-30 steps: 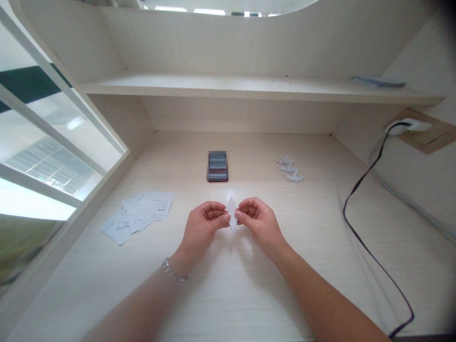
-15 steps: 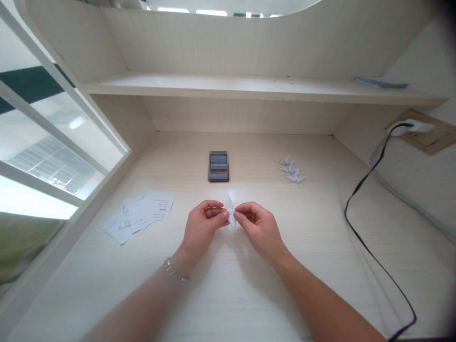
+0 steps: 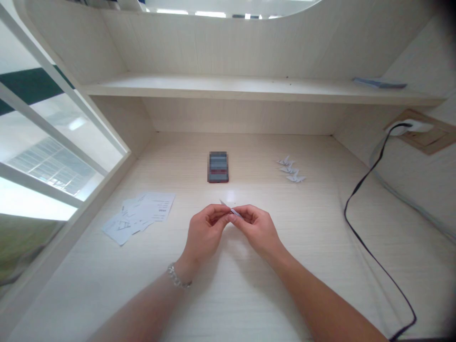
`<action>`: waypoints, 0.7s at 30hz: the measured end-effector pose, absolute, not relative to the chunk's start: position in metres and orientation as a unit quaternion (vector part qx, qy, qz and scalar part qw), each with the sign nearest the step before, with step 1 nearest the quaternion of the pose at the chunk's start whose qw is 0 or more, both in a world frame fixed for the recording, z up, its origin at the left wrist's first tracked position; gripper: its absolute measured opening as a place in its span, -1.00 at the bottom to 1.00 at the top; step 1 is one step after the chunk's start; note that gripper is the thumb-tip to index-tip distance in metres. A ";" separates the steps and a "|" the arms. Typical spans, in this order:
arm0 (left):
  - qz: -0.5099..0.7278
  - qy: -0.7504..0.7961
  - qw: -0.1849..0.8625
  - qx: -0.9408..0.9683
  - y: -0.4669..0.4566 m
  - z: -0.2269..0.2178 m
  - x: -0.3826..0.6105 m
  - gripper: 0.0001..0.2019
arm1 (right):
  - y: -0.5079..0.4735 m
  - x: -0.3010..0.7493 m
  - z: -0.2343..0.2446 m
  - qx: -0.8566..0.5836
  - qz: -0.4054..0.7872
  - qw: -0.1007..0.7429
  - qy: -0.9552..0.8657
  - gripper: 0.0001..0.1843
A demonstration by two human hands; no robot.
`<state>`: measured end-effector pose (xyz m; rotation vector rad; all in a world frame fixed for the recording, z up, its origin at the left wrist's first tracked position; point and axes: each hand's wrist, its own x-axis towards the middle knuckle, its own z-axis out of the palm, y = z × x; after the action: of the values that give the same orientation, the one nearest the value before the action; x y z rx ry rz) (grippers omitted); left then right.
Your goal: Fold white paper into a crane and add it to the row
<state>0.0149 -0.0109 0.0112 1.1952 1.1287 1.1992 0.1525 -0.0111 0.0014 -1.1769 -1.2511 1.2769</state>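
Observation:
A small folded white paper (image 3: 235, 212) is pinched between my two hands above the desk. My left hand (image 3: 207, 228) is closed on its left side, thumb and forefinger together, with a silvery bracelet on the wrist. From the other side my right hand (image 3: 257, 226) pinches it, and the fingertips of both hands meet. Only a thin point and a narrow edge of the paper show; the fingers cover the rest. Several folded paper cranes (image 3: 290, 169) lie in a row beyond my right hand.
A phone-like dark object, blurred out (image 3: 218, 167), lies beyond the hands. Loose printed paper sheets (image 3: 138, 216) overlap at left. A black cable (image 3: 359, 185) runs from the wall socket (image 3: 427, 130) down the right side. Above the desk's back spans a shelf (image 3: 213, 85) with a flat bluish item (image 3: 379, 83).
My hands have come together, fingertips now touching. The folded paper, upright and spread before, is turned and flattened, mostly hidden between the fingers.

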 end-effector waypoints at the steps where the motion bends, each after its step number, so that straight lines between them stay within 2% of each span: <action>1: 0.500 0.474 0.519 0.505 -0.012 0.011 0.016 -0.83 | -0.011 0.152 0.001 -0.481 0.530 0.482 -0.506 -0.76; 6: 0.498 0.499 0.497 0.506 -0.010 0.011 0.014 -0.72 | -0.009 0.152 -0.002 -0.466 0.585 0.487 -0.451 -0.74; 12: 0.494 0.508 0.498 0.500 -0.005 0.009 0.008 -0.73 | -0.010 0.151 -0.001 -0.454 0.651 0.490 -0.361 -0.77; 15: 0.474 0.507 0.493 0.524 -0.004 0.008 0.008 -0.79 | -0.010 0.151 0.000 -0.453 0.664 0.490 -0.338 -0.78; 21: 0.450 0.492 0.521 0.532 -0.004 0.006 0.009 -0.81 | -0.008 0.154 0.004 -0.476 0.646 0.466 -0.373 -0.79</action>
<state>0.0086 -0.0044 0.0056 1.2759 1.1800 1.0783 0.1542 -0.0083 0.0036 -1.1677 -0.9146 1.5871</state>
